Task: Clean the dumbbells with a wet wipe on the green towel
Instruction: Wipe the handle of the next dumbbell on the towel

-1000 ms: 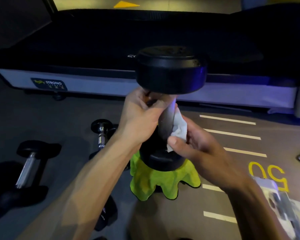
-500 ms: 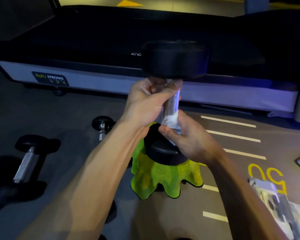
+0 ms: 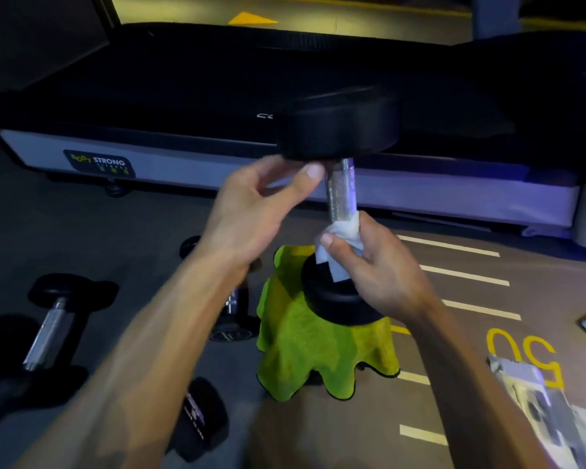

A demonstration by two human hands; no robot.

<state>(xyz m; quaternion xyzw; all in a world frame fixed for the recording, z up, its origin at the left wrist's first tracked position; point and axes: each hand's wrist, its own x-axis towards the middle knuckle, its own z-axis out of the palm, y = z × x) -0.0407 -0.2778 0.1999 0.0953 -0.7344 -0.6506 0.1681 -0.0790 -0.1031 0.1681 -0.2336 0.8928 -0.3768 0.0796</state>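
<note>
On green towel (image 3: 305,353), upright dumbbell (image 3: 341,194), right hand (image 3: 379,265) gripping wipe (image 3: 339,235)

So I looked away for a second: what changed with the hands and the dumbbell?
The left hand let go of the handle and now hangs open beside it. The right hand slid the wet wipe down to the handle's lower end. The dumbbell stayed upright on the green towel.
</note>
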